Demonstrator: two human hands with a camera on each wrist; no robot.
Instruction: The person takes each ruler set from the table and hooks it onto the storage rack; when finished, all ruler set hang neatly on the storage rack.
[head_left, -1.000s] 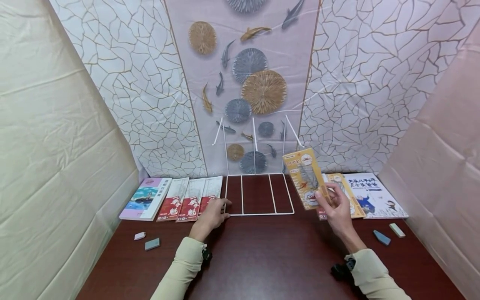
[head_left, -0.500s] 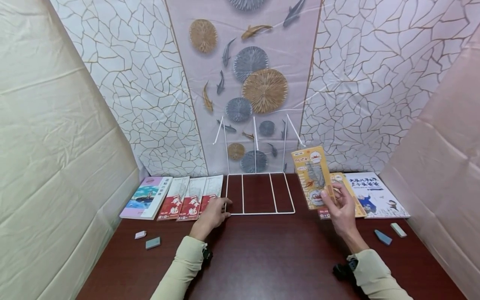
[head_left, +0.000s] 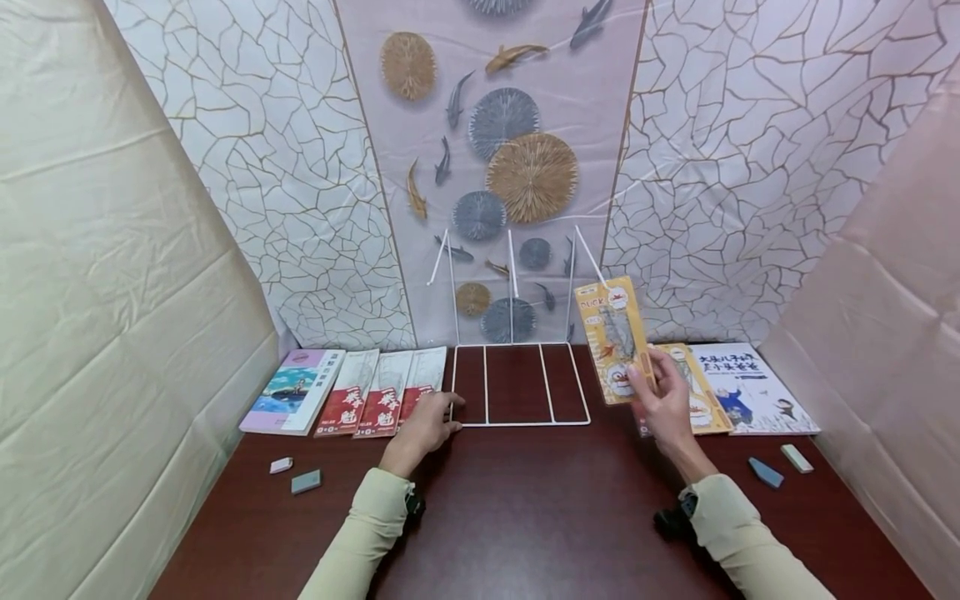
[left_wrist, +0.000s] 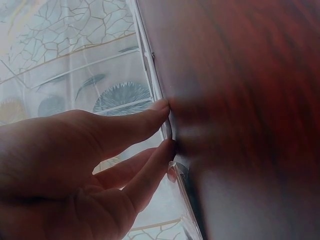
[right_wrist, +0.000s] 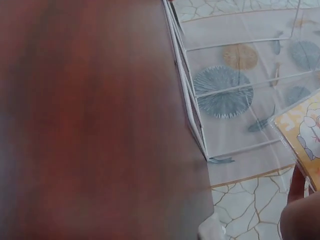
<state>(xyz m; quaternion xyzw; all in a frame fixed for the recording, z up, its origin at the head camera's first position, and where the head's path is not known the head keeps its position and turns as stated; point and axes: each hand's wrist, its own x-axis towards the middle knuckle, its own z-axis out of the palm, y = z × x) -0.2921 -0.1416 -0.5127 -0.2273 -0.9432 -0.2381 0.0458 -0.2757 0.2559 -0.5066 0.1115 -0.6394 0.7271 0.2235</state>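
Head view, Student: "Where is the yellow pack [head_left: 618,340], and how is it held?"

Tutor: "Raised above the table [head_left: 525,517], toward its far edge and right of centre, slightly tilted, printed side showing. The right hand [head_left: 666,404] pinches it near its lower right corner, thumb in front; the fingers behind are partly hidden."

Student: "And the left hand [head_left: 425,425]?"

Tutor: "At the near left corner of the white wire rack [head_left: 525,424], which stands at the middle of the table's far edge. Left wrist view: thumb and finger pinch the wire there. Red-and-white packs [head_left: 379,400] lie just beside, toward the table's far left corner."

Student: "What would make this two-handed hold sound?"

Tutor: "In judgement, the left pinch should only brace the rack: firm enough to prevent skidding or tipping, light enough not to drag the nearest red-and-white pack. The right grip, being near one corner, may let the yellow pack swing; a flatter thumb, with more finger behind, would probably steady it. Its top overlaps the rack's right prong [head_left: 591,257] from this angle. Whether they touch cannot be told, so care over depth seems wise."
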